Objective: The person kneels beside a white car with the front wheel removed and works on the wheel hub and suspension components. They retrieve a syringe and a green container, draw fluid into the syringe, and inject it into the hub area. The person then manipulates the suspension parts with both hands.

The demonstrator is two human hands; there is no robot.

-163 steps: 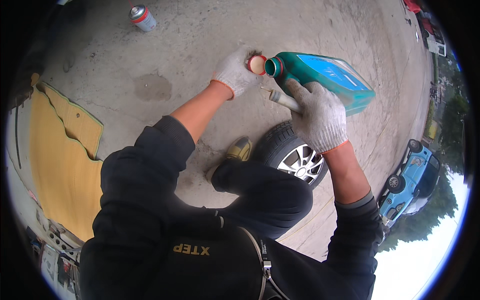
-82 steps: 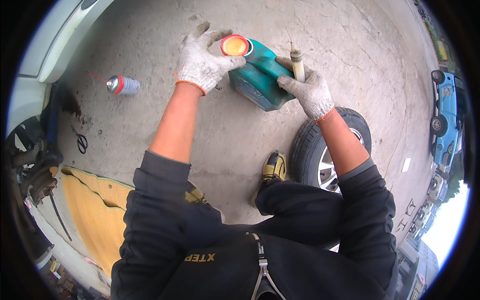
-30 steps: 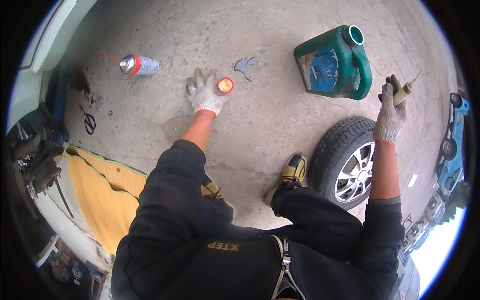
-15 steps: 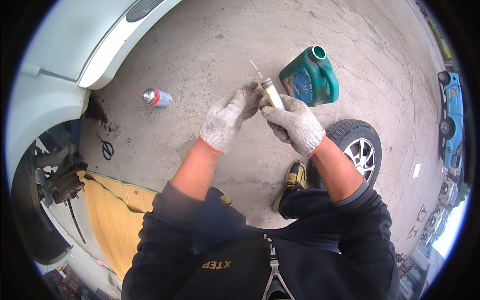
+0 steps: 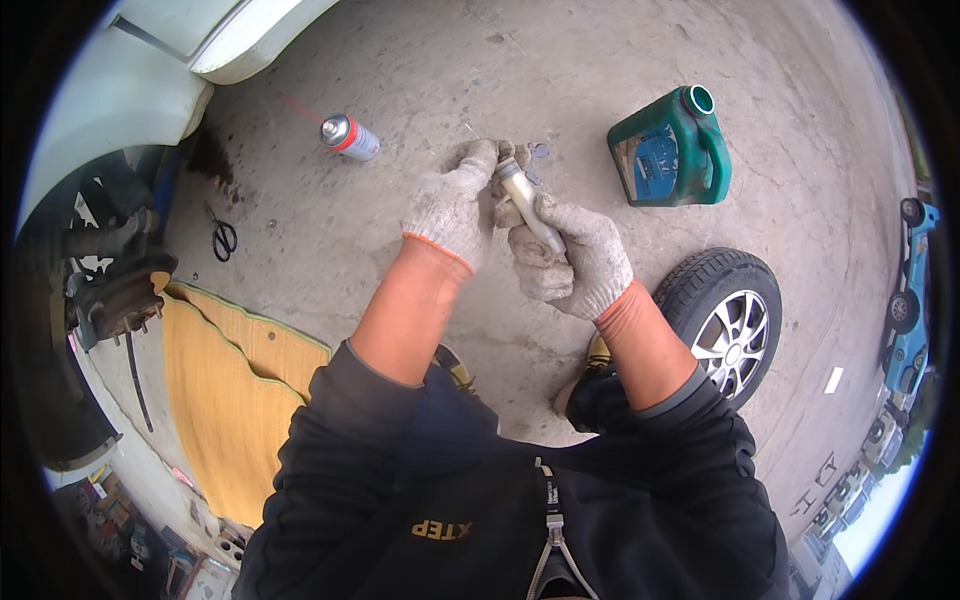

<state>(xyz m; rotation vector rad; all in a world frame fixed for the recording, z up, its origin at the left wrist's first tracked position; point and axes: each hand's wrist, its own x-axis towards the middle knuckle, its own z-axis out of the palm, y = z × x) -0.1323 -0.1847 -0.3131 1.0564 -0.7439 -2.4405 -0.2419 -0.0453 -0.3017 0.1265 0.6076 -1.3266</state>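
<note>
My left hand (image 5: 450, 205), in a grimy white knit glove, has its fingers closed round the tip end of a syringe (image 5: 525, 200) with pale contents; exactly what those fingertips pinch is hidden. My right hand (image 5: 570, 255), gloved alike, grips the lower barrel. A thin needle-like tip pokes up beyond my left fingers. Past my hands, on the concrete, a green jug (image 5: 670, 150) stands with its mouth uncapped. A small grey patch (image 5: 538, 152) shows just behind the gloves. The red cap seen earlier is out of sight.
At left are a white vehicle (image 5: 80, 170) with an exposed hub (image 5: 130, 300), a spray can (image 5: 352, 138), scissors (image 5: 222, 240) and a yellow mat (image 5: 220, 400). A wheel (image 5: 732, 350) lies by my right knee. Blue car (image 5: 905, 330) at far right.
The jug, held earlier, now stands on the floor. My left hand set down the cap and moved onto the syringe's tip end; the syringe came from the right to the middle.
</note>
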